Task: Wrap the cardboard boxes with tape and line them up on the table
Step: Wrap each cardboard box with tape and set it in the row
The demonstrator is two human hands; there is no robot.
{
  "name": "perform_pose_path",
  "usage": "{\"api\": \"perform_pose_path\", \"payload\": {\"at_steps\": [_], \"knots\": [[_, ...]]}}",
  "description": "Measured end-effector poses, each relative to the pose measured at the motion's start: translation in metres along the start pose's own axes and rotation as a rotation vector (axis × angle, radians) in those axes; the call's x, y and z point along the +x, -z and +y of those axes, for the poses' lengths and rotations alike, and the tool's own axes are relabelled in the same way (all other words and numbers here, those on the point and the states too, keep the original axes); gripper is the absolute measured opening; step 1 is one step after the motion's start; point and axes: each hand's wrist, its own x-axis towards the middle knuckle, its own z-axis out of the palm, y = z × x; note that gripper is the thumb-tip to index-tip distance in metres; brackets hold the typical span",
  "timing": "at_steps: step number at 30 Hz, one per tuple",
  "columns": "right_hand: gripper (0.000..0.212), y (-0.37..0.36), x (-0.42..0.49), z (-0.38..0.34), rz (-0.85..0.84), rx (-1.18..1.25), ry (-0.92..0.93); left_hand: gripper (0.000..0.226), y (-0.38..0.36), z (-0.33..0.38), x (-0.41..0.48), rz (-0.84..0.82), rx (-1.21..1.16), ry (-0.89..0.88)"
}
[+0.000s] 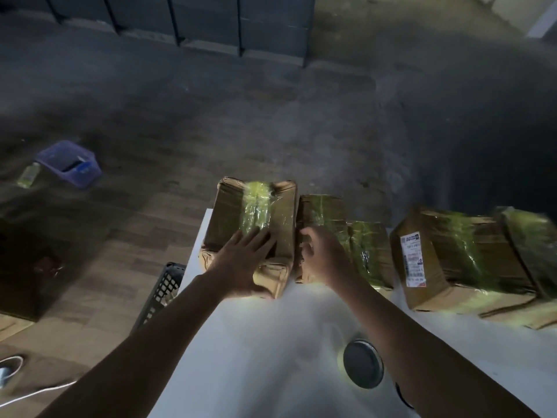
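Observation:
A taped cardboard box (235, 215) lies at the left end of the white table (271, 342), a strip of yellowish-green tape down its top. My left hand (241, 260) rests flat on its near part, fingers straight. To its right lie more taped boxes in a row: a second box (325, 212), a third box (370, 251), and a larger box with a white shipping label (446, 260). My right hand (322, 254) hovers at the near end of the second box with fingers loosely curled; whether it touches the box is unclear. A roll of tape (363, 363) sits on the table beside my right forearm.
A black plastic crate (162, 294) stands on the floor by the table's left edge. Farther left on the dark floor are a purple basket (70, 164) and a small bottle (28, 175). A white cable (36, 393) runs along the floor at lower left.

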Motion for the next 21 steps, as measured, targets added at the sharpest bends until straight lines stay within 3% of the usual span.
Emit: {"api": "perform_pose_path", "payload": {"at_steps": [4, 10, 13, 17, 21], "knots": [[0.031, 0.003, 0.001, 0.016, 0.009, -0.092, -0.054, 0.107, -0.01, -0.005, 0.008, 0.032, 0.12, 0.001], [0.03, 0.006, 0.0, 0.039, 0.01, -0.29, -0.319, 0.1, -0.007, -0.003, 0.007, 0.03, 0.103, 0.008], [0.043, 0.005, -0.001, 0.043, 0.057, -0.205, -0.404, 0.096, 0.005, 0.007, 0.005, 0.007, 0.14, 0.029], [0.076, 0.007, 0.004, 0.04, 0.031, 0.006, -0.545, 0.073, 0.021, 0.027, 0.0, 0.161, -0.061, 0.032], [0.05, 0.014, 0.005, 0.045, -0.062, 0.188, -0.633, 0.049, 0.027, 0.046, -0.004, 0.193, -0.231, 0.075]]}}
